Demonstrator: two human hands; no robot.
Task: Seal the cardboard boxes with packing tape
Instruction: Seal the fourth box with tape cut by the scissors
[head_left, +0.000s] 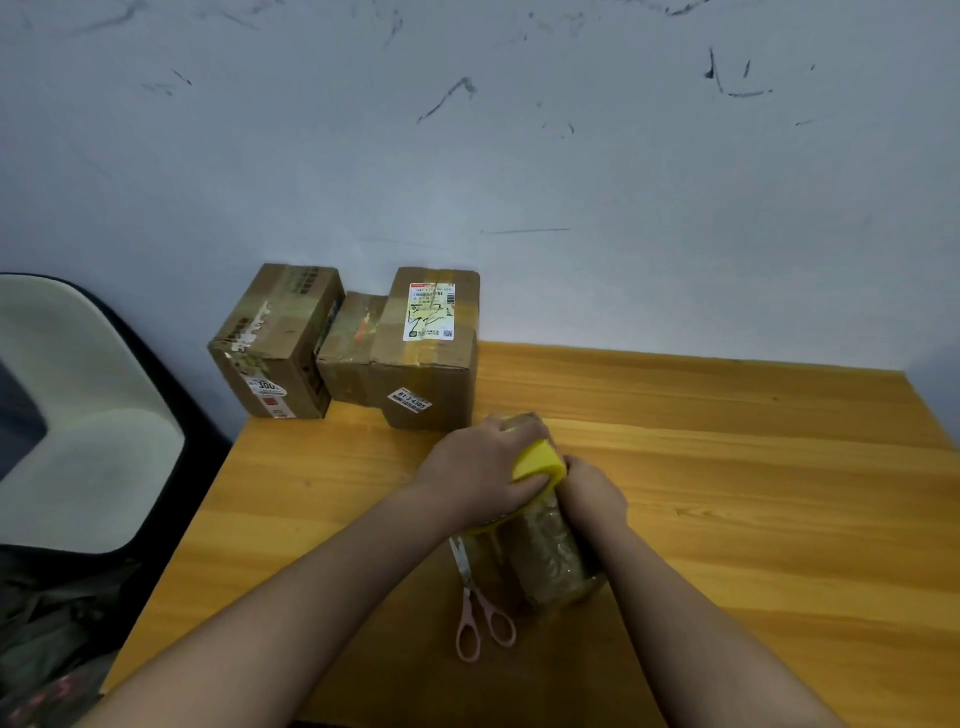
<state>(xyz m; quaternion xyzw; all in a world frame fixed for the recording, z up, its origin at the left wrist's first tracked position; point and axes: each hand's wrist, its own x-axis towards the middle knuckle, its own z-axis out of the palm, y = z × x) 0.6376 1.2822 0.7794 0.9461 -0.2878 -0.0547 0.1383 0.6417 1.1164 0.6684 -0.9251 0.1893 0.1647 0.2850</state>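
A small cardboard box (558, 561) covered in shiny clear tape lies on the wooden table (753, 493) in front of me. My left hand (480, 470) grips a yellow tape dispenser (537, 462) on top of the box's far end. Just to its right, my right hand (592, 491) grips the box's right side, fingers curled. Tape runs from the dispenser down along the box. Pink-handled scissors (480, 613) lie shut on the table just left of the box.
Three taped cardboard boxes stand at the table's back left against the wall: a left one (275, 343), a low middle one (348, 353) and a labelled one (431, 353). A pale chair (78, 415) stands left of the table.
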